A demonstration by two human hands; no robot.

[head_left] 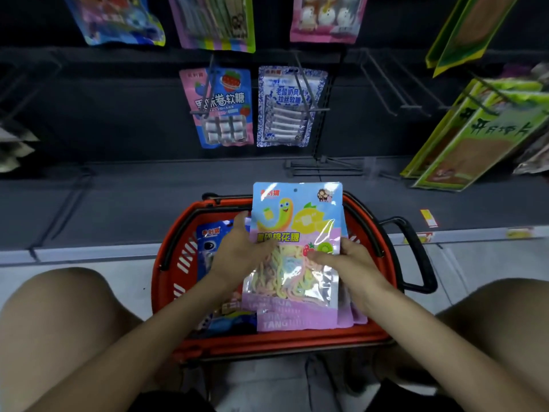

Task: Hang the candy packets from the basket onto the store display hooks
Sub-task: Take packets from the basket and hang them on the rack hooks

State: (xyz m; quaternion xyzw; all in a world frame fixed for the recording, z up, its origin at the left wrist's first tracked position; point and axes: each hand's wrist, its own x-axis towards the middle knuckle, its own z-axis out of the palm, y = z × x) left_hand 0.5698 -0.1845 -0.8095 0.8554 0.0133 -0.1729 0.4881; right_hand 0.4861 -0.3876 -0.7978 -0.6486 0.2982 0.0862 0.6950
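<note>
While above basket point(267, 341), left hand point(240, 251), right hand point(353, 263) grip candy packet point(297, 221).

The person is squatting, the bare left knee point(59, 316) out at 8 o'clock and the right knee point(499, 319) at 4 o'clock. Between them both bare arms reach forward. The left forearm point(154, 328) comes in from 7 o'clock and the right forearm point(421, 331) from 5 o'clock, converging towards the middle. The left hand point(240, 248), back upward, grips the 9 o'clock edge of a candy packet point(297, 221), its digits curled onto the front. The right hand point(353, 266) sits slightly lower on the 3 o'clock edge, with the thumb laid across the front pointing to 9 o'clock and the fingers wrapped round the edge. Both wrists are nearly straight.
</note>
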